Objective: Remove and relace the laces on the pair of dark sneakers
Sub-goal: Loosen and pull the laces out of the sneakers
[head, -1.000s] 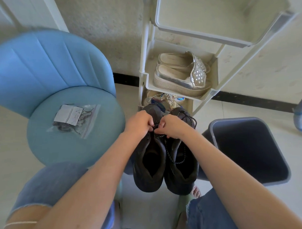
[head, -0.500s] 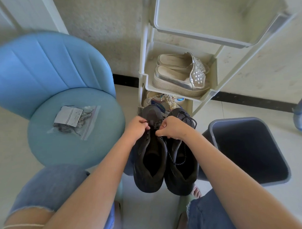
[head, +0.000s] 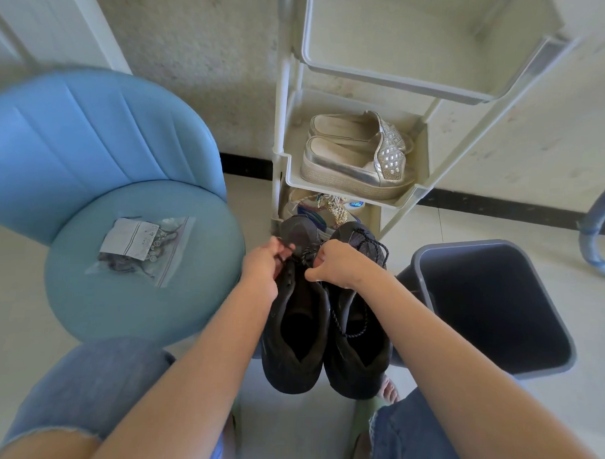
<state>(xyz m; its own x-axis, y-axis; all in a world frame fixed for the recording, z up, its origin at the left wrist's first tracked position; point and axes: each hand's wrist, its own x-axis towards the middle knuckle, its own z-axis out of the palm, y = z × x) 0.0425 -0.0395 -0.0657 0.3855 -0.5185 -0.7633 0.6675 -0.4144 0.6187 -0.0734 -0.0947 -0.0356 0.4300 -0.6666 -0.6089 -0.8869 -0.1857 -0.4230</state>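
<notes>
- The pair of dark sneakers stands on the floor between the person's knees, toes pointing far; left sneaker (head: 297, 332) and right sneaker (head: 358, 351) touch side by side.
- Left hand (head: 262, 265) sits at the left sneaker's far eyelets, its grip pinching the lace (head: 305, 255).
- Right hand (head: 344, 265) is just right of it over the same spot, its grip curled on the bunched lace, thumb sticking out leftward.
- The lace lies between the two hands.
- A loose cord (head: 345, 325) hangs across the right sneaker's opening.
- Blue chair (head: 137, 309) at left carries a plastic bag (head: 139, 247); a dark bin (head: 497, 304) stands right; silver shoes (head: 355, 162) sit on the far rack (head: 347, 193).
</notes>
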